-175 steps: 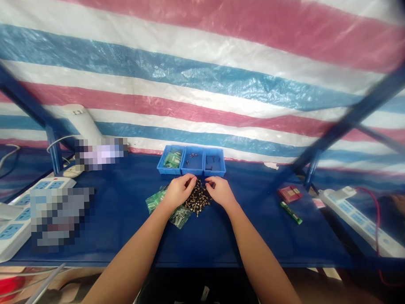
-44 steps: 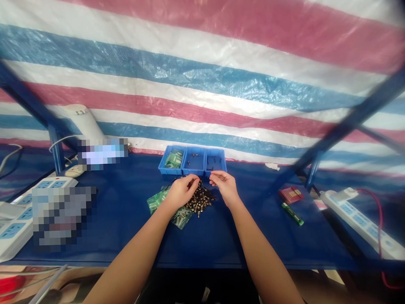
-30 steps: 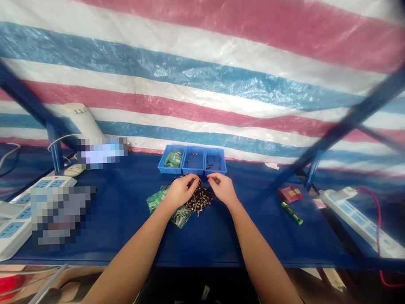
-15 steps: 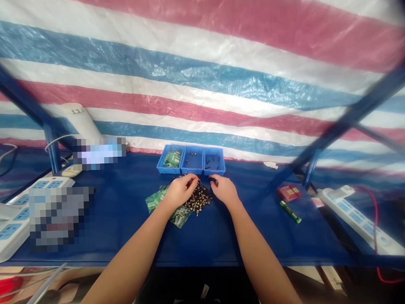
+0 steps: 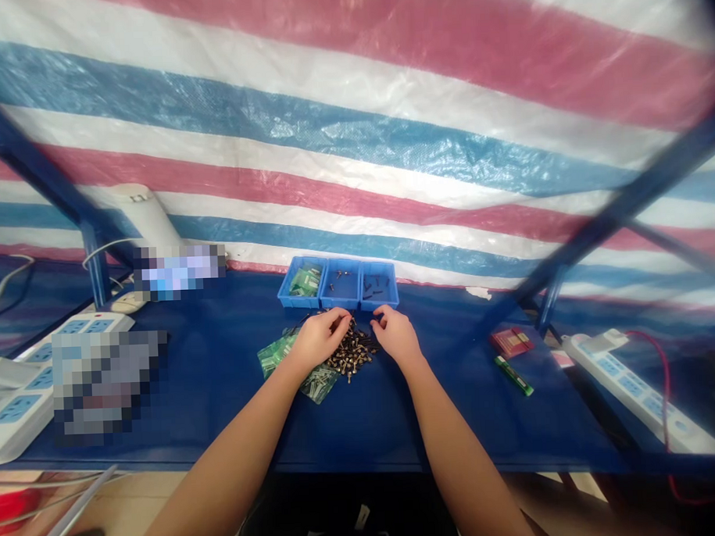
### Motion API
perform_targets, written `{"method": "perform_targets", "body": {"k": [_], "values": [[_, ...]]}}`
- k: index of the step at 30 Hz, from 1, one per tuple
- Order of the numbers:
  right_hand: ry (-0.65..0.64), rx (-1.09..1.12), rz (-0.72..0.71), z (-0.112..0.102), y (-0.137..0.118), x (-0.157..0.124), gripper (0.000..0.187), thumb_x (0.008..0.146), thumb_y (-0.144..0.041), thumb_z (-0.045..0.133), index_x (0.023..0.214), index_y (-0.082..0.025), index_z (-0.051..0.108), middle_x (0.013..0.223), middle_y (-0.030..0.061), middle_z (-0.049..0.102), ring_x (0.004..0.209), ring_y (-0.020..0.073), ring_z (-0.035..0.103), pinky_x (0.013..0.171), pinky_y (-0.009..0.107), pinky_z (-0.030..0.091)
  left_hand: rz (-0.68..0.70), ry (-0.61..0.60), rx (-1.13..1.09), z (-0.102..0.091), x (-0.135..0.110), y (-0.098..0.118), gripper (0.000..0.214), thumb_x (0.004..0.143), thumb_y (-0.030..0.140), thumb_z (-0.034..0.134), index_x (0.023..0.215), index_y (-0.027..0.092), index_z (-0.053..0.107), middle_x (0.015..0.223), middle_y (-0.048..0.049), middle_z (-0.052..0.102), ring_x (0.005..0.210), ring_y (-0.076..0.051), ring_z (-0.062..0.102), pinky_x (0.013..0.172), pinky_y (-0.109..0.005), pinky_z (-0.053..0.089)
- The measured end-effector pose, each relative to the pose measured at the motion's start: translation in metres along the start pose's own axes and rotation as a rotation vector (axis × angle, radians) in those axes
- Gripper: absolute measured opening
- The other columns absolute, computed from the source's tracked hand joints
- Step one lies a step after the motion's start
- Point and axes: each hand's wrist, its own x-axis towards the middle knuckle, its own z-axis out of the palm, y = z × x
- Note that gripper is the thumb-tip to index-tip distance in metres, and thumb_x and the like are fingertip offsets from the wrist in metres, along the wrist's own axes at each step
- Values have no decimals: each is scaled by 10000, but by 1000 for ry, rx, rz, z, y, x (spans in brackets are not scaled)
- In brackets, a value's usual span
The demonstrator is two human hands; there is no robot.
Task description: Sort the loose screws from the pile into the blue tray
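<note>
A loose heap of small brass-coloured and dark screws point(image 5: 353, 354) lies on the blue table. Over its left side is my left hand point(image 5: 320, 338), thumb and fingers pinched together; anything between the tips is too small to make out. My right hand point(image 5: 396, 335) rests just right of the heap, fingers curled toward the thumb, and what they may hold cannot be made out. Beyond the hands stand three blue bins in a row: the left bin point(image 5: 283, 295) with a green packet, the middle bin point(image 5: 350, 292) with a few screws, the right bin point(image 5: 387, 297) with several dark screws.
Green-printed clear bags of screws point(image 5: 319, 385) lie partly under my left hand and forearm. Power strips point(image 5: 637, 387) sit at both table sides. A red box point(image 5: 511, 341) and a green tube-like pack point(image 5: 514, 375) lie at right. A striped sheet point(image 5: 353, 143) hangs behind.
</note>
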Motion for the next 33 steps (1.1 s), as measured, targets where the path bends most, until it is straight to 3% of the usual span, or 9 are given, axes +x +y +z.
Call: {"method": "perform_targets", "body": {"k": [7, 14, 17, 21, 24, 28, 33], "values": [[-10, -46, 18, -1, 0, 0, 120, 867, -260, 569, 876, -234, 686, 899, 52, 694, 801, 191, 627, 683, 276, 416, -3, -11, -1, -1, 1, 1, 305, 955, 410, 409, 979, 219, 645, 729, 0, 674, 569, -137, 566, 561, -236, 400], [-14, 9, -30, -4, 2, -1, 148, 850, -214, 570, 897, -214, 710, 902, 74, 679, 830, 199, 626, 764, 292, 450, 1, -4, -6, -1, 0, 1, 316, 953, 416, 407, 976, 216, 651, 736, -8, 679, 578, -141, 577, 573, -239, 416], [13, 148, -83, -3, -2, -1, 140, 844, -221, 568, 851, -213, 708, 854, 57, 676, 782, 185, 622, 777, 299, 468, 7, -6, -10, 1, 0, -1, 307, 948, 411, 424, 986, 220, 660, 728, -2, 671, 587, -136, 579, 586, -238, 426], [21, 550, -125, 1, -15, -4, 179, 849, -320, 576, 901, -212, 710, 822, 33, 698, 708, 167, 620, 710, 288, 501, 39, -26, -26, 3, 1, -3, 311, 927, 421, 474, 1076, 222, 660, 696, 8, 654, 574, -125, 566, 580, -227, 434], [-31, 773, -96, 4, -22, -5, 218, 809, -380, 632, 890, -200, 725, 790, 36, 713, 695, 175, 631, 677, 291, 509, 72, -31, -56, 2, 1, -3, 314, 934, 422, 476, 1095, 235, 671, 858, -14, 713, 640, -123, 605, 636, -227, 468], [-93, 908, -34, 2, -24, -6, 272, 758, -417, 694, 888, -183, 740, 731, 41, 704, 622, 168, 618, 615, 291, 503, 104, 0, -104, 2, 1, -1, 307, 938, 423, 482, 1059, 238, 694, 1040, -33, 724, 817, -158, 662, 744, -249, 506], [-149, 945, 4, -1, -26, -6, 341, 750, -474, 697, 903, -173, 747, 646, 31, 675, 566, 157, 600, 575, 288, 504, 97, 26, -106, 3, 1, -1, 305, 937, 430, 480, 986, 222, 698, 1002, -40, 730, 854, -176, 670, 791, -269, 512]]}}
